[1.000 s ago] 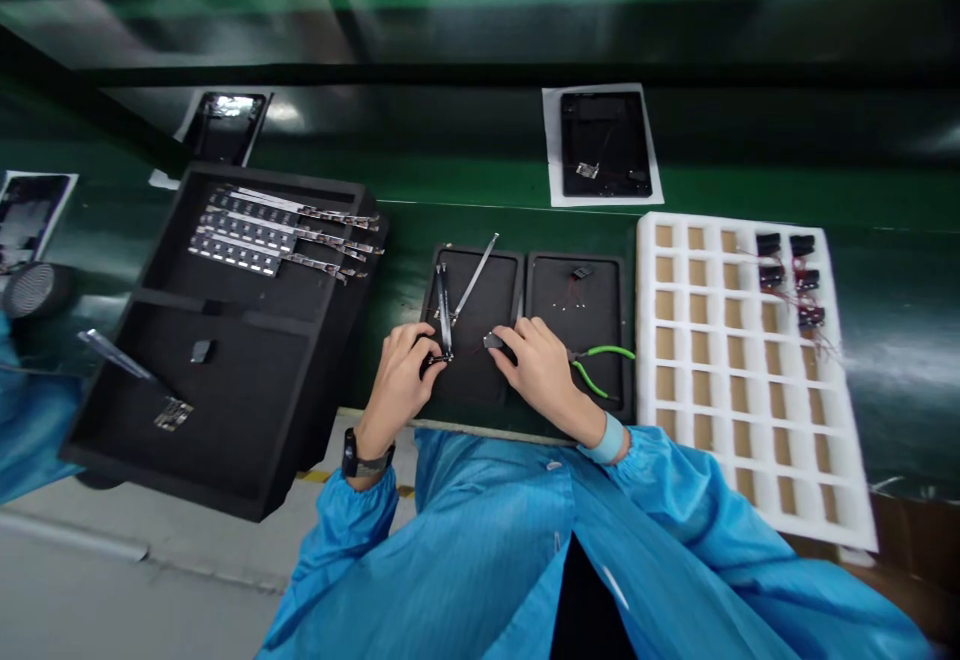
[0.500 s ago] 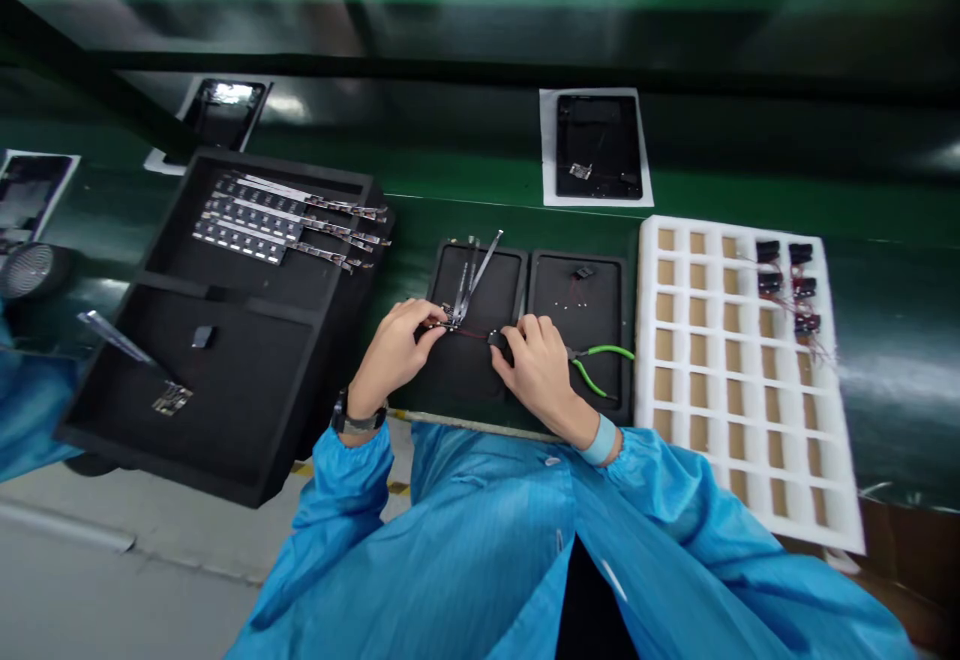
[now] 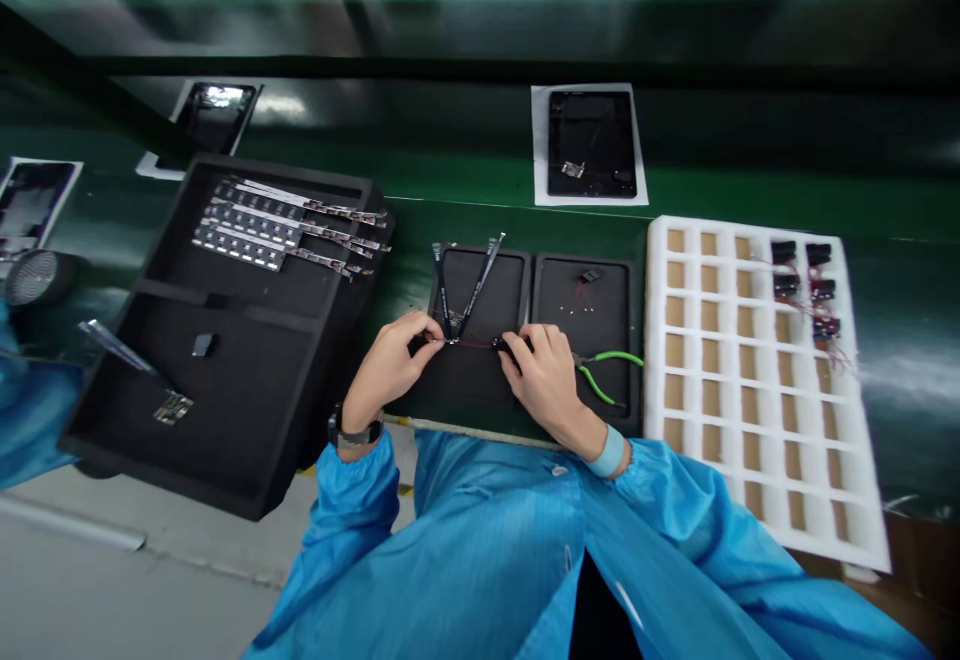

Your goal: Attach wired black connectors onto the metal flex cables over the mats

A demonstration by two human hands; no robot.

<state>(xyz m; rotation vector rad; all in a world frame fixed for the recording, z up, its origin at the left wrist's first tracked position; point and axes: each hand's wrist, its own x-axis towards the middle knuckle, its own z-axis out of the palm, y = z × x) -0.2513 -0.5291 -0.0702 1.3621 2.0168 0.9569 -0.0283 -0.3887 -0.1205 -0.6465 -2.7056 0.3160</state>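
Observation:
Over the left black tray (image 3: 480,380), my left hand (image 3: 397,360) pinches the edge of a small circuit board (image 3: 454,332). Two dark flat ribbon cables (image 3: 475,290) stand up from the board in a V. A thin red wire (image 3: 474,345) runs from it to a small black part (image 3: 502,343) between the fingers of my right hand (image 3: 547,375). Green-handled pliers (image 3: 600,375) lie beside my right hand on the right black tray (image 3: 626,330). Another black part (image 3: 590,276) with red wires rests higher on that tray.
A large black box (image 3: 277,410) with boards and ribbon cables stands left. On the right is a white foam tray (image 3: 686,410) holding several black parts. Tablet panels (image 3: 592,145) lie behind. A person's blue sleeve (image 3: 34,420) shows at far left.
The two ribbon cables have spread from close together into a wider V. The board and both hands sit slightly lower in view, and the red wire runs straight between them.

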